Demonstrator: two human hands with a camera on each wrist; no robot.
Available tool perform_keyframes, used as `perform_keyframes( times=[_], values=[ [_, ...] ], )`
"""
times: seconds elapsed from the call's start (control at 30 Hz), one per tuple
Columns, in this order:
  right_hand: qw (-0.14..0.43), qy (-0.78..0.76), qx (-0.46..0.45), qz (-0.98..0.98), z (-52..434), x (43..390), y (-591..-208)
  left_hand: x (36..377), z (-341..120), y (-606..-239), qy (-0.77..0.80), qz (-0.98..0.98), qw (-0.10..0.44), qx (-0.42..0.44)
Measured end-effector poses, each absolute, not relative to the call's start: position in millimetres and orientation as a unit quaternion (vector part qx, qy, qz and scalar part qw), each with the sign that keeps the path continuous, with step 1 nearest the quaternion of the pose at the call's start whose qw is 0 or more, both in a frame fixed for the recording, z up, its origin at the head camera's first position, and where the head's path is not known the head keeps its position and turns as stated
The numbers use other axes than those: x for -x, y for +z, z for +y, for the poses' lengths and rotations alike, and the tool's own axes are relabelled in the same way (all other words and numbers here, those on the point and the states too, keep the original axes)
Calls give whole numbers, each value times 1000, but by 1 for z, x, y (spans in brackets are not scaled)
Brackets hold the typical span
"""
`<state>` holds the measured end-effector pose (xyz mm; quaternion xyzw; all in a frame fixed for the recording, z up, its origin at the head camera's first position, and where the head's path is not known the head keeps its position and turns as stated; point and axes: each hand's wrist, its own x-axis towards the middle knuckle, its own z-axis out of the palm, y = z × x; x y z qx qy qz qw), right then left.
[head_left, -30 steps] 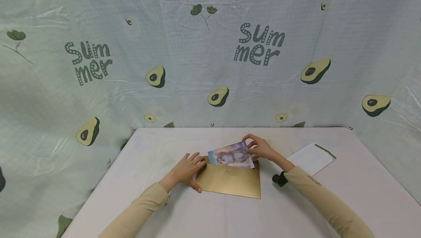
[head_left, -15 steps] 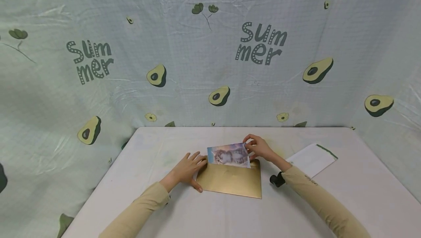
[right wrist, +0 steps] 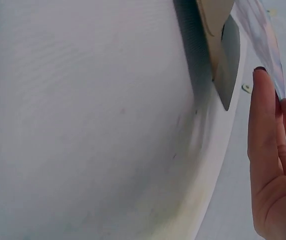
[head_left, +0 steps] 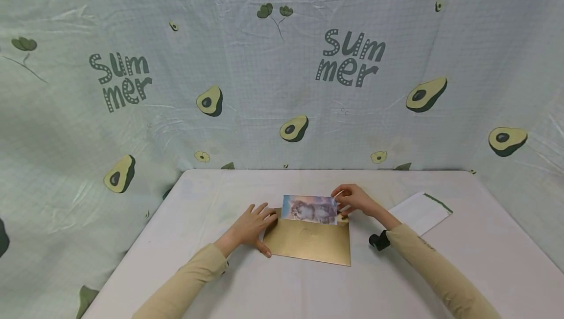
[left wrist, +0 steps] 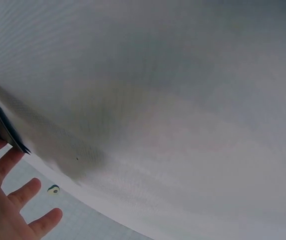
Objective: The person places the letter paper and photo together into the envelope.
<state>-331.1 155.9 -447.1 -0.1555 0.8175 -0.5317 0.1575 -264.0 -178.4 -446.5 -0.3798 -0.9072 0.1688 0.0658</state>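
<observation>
Card half inside the envelope

Left hand presses flat on the envelope; right hand pinches the card, whose corner could snag the mouth and buckle.

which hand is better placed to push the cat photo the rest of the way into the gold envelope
Probably the right hand: it already pinches the cat photo at its right edge, half inside the gold envelope. The left hand lies flat, steadying the envelope's left end.

Flat gold paper envelope lies mid white surface; cat photo card sticks out its far edge. White paper envelope lies to the right, w/ small black object btwn them.
</observation>
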Motion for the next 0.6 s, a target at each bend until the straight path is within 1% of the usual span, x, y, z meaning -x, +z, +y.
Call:
perform_keyframes(
  times=[0.3,0.6],
  values=[
    [180,-498,195,825,167,324,-449,265,-178,-447,167,-908,64,379],
    [194,-478,205,832,164,319,-448,265,-177,-448,170,-909,63,375]
  ],
)
